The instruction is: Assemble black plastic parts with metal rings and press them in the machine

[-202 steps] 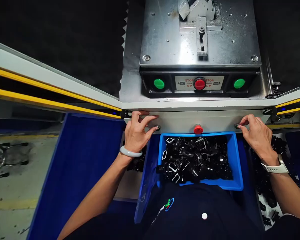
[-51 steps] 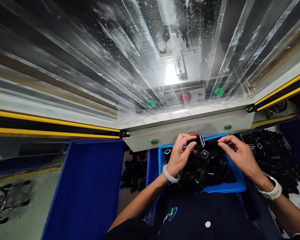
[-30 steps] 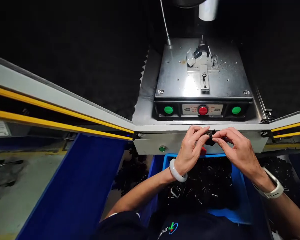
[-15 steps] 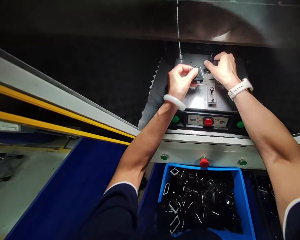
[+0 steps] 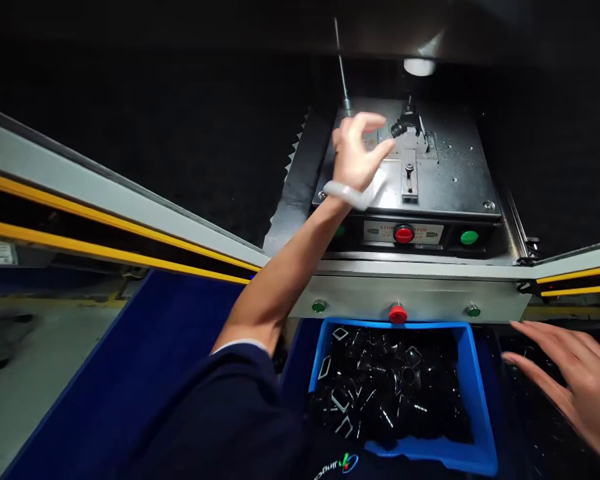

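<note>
My left hand (image 5: 359, 152) hovers over the left side of a metal machine plate (image 5: 460, 180), thumb and fingers apart with nothing between them. Just right of its fingertips, a black plastic part (image 5: 410, 123) with a round, ribbed end sits on a metal fixture block (image 5: 413, 140). I cannot tell whether the fingertips touch that part. Far to the lower right, my right hand (image 5: 573, 380) is open, fingers stretched out, above a dark heap of black parts (image 5: 530, 407). Nothing shows in its grasp.
A blue bin (image 5: 480, 400) full of shiny black parts stands in front of the machine. Red (image 5: 404, 233) and green (image 5: 469, 237) buttons line the machine base, with a red knob (image 5: 398, 313) on the front panel. Yellow-striped guards (image 5: 130, 237) flank both sides.
My right hand has left the fixture and come down to the lower right. My left hand has opened, and the dark flat piece it held is no longer in its fingers.
</note>
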`<state>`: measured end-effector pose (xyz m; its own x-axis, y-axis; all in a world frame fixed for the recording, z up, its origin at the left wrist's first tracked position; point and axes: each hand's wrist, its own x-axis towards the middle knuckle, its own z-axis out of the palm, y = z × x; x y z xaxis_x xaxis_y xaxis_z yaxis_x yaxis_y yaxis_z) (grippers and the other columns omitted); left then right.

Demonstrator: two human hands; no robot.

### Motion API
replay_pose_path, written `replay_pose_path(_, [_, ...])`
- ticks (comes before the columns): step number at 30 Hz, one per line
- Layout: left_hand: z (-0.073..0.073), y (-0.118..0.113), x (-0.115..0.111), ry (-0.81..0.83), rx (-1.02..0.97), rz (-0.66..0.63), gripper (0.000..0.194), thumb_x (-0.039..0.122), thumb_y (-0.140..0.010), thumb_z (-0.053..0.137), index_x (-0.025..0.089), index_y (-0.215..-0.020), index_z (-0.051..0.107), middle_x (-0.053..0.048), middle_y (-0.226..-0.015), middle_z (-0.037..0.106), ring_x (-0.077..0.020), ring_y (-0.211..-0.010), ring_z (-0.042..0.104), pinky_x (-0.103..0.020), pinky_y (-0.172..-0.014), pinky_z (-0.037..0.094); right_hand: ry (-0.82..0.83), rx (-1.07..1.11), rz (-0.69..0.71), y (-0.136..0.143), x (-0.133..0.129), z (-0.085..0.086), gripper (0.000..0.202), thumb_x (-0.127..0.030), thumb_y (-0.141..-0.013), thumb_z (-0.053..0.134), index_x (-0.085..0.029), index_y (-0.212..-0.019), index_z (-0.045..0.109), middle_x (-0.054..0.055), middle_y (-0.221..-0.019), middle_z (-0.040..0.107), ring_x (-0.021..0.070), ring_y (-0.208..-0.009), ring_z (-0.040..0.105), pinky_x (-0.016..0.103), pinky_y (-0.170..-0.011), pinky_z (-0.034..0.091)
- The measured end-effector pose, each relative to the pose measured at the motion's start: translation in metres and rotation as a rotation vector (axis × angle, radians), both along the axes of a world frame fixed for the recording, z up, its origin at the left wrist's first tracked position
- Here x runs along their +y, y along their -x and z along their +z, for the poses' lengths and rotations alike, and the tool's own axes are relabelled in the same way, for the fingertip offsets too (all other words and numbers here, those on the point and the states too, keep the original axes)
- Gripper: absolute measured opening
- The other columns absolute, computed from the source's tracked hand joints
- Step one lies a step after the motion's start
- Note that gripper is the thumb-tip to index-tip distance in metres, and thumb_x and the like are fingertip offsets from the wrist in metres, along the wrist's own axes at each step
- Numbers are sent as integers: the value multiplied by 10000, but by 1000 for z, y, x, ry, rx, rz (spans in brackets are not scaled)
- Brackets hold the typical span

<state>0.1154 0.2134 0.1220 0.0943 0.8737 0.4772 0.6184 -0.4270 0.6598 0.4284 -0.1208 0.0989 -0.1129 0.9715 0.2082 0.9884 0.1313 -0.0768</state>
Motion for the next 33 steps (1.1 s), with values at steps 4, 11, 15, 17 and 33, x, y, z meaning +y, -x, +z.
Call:
replay_pose_path(4, [-47,63,-138,-29,-76,23,84,204,-980,697,187,-1005,776,-31,-972,749,-124,-803,677,-279,-760,556,178,99,-24,15,30,-35,414,-588,-1060,437,-270,-1125,694,62,-1068,754,253,-947,693,358,-632,446])
replay_pose_path(11, [-119,148,-225,371,230,-113,330,382,-898,757,234,-1193,764,-104,-1283,591,-124,-730,593,-295,-648,515,311,270,-182,3,53,-79,266,-499,-1001,551,-239,-1021,607,69,-1029,722,191,-718,598,341,-631,394])
replay_pose_path(15, [-127,155,-215,375,351,-71,297,326,-901,729,266,-1191,760,-102,-1295,582,-152,-747,602,-350,-750,543,264,268,-233,9,56,-80,263,-496,-1017,526,-246,-1013,609,80,-981,702,236,-811,603,365,-651,373])
replay_pose_path(17, [-126,151,-217,356,403,-6,296,284,-905,729,268,-1199,753,-98,-1321,583,-170,-780,620,-379,-822,530,230,228,-247,15,53,-79,279,-485,-1054,475,-245,-1044,618,90,-998,693,264,-907,603,378,-685,377])
replay_pose_path(33, [-123,-30,-316,476,604,-781,82,139,-958,687,131,-881,715,-147,-910,691,-316,-1024,619,-473,-921,452,441,-194,27,83,-40,-119,318,-79,-996,430,-174,-877,709,149,-959,658,293,-935,533,417,-746,396])
